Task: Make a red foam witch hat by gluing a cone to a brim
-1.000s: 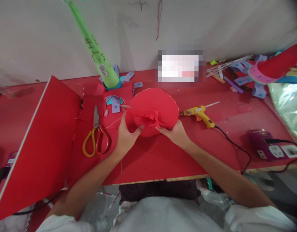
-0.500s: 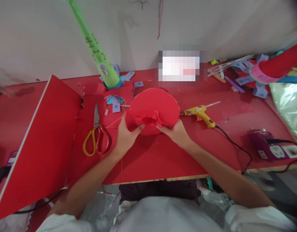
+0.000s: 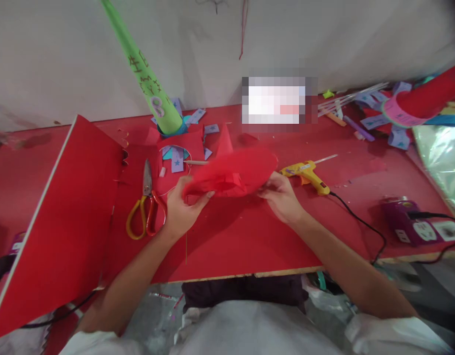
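A red paper hat [image 3: 245,165] with a round brim and a pointed cone is held over the red table, tilted and blurred by motion. Folded tabs show around the opening on its underside. My left hand [image 3: 185,207] grips the brim's left edge, thumb stretched along the underside. At the right edge, the fingers of my right hand [image 3: 282,197] pinch the brim. Left of my left hand lie scissors [image 3: 148,197] with yellow and red handles. A yellow glue gun [image 3: 308,175] rests just beyond my right hand.
A green paper cone [image 3: 160,103] stands at the back left, among purple paper strips [image 3: 177,159]. A red board [image 3: 60,217] leans at the left. Purple power socket [image 3: 408,222] and its cord lie at the right; a red cone [image 3: 434,96] is behind it.
The hat has tipped so that its brim looks flatter and its cone now shows behind it. My left hand has shifted left, and my right hand has moved slightly right with its fingers curled.
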The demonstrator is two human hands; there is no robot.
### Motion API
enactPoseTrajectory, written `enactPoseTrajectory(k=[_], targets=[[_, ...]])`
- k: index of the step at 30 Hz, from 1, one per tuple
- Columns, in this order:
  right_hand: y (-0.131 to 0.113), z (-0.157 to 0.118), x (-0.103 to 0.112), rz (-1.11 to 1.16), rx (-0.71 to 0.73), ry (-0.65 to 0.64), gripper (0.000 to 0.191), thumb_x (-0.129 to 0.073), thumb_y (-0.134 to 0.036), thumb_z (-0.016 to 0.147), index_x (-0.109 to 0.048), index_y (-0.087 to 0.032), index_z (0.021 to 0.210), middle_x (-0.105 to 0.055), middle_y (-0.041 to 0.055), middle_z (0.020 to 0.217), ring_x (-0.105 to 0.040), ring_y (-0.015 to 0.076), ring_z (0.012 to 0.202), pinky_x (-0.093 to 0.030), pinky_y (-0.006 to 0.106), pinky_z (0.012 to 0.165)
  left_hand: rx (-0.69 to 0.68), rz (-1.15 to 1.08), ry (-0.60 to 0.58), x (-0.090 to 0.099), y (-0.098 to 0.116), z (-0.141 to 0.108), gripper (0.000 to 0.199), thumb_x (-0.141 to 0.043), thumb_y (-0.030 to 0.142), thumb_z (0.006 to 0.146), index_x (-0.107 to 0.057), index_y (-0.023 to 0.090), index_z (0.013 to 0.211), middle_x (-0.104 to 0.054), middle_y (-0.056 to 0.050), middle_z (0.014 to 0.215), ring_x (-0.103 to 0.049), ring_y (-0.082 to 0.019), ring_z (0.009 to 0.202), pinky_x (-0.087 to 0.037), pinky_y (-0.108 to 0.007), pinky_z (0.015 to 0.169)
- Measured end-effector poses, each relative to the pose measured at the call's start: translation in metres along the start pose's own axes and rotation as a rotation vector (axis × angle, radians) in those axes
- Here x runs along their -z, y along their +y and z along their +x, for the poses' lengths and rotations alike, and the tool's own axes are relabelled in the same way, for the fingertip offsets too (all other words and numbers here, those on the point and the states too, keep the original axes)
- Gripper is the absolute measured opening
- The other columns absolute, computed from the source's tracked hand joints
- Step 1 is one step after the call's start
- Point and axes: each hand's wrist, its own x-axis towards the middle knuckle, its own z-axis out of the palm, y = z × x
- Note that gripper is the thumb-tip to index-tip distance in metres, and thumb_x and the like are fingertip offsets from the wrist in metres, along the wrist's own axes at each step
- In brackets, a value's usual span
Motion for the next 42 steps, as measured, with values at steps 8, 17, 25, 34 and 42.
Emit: enactPoseTrajectory(k=[8, 17, 25, 34, 42], targets=[[-0.023, 0.005, 0.013, 0.082, -0.097, -0.106, 0.035, -0.073, -0.059, 0.096, -0.078, -0.031, 0.117, -0.083, 0.0057, 0.121, -0.076, 0.0262, 0.119, -0.060, 0.044, 0.108, -0.457, -0.099, -0.248, 0.007, 0.005, 0.010, 0.018, -0.056, 0.031, 0.110, -0.070, 0.024, 0.103, -0.081, -0.007, 0.098, -0.074, -0.023, 0.095, -0.056, -0.047, 0.094], [-0.023, 0.002, 0.011, 0.032, -0.041, -0.329, 0.057, -0.072, -0.067, 0.095, -0.067, -0.029, 0.138, -0.077, 0.0112, 0.138, -0.071, 0.0299, 0.133, -0.055, 0.051, 0.118, -0.321, -0.100, -0.248, -0.004, -0.001, 0.002, 0.016, -0.059, 0.033, 0.109, -0.068, 0.024, 0.100, -0.081, -0.006, 0.099, -0.076, -0.022, 0.093, -0.054, -0.042, 0.090], [-0.030, -0.006, 0.002, -0.187, 0.082, -0.380, 0.056, -0.085, -0.044, 0.091, -0.062, -0.029, 0.141, -0.072, 0.0114, 0.145, -0.069, 0.0293, 0.137, -0.061, 0.048, 0.111, -0.223, 0.036, -0.206, -0.011, -0.008, -0.004, 0.011, -0.066, 0.032, 0.106, -0.069, 0.026, 0.115, -0.075, -0.007, 0.122, -0.070, -0.023, 0.117, -0.056, -0.042, 0.102], [-0.018, -0.005, 0.004, -0.441, 0.183, -0.160, 0.054, -0.082, -0.052, 0.093, -0.064, -0.027, 0.137, -0.076, 0.0102, 0.135, -0.073, 0.0312, 0.126, -0.058, 0.049, 0.112, 0.550, -0.406, -0.295, -0.016, -0.026, -0.001, 0.056, -0.060, 0.057, 0.106, -0.047, 0.029, 0.153, -0.074, -0.007, 0.113, -0.065, -0.012, 0.069, -0.053, -0.023, 0.059], [-0.019, -0.003, -0.003, -0.597, 0.218, -0.240, 0.051, -0.078, -0.054, 0.094, -0.065, -0.024, 0.133, -0.075, 0.0125, 0.139, -0.071, 0.0332, 0.131, -0.057, 0.050, 0.113, 0.463, -0.401, -0.308, -0.018, -0.031, 0.001, 0.051, -0.086, 0.039, 0.087, -0.066, 0.026, 0.133, -0.070, -0.009, 0.134, -0.066, -0.010, 0.081, -0.055, -0.022, 0.069]])
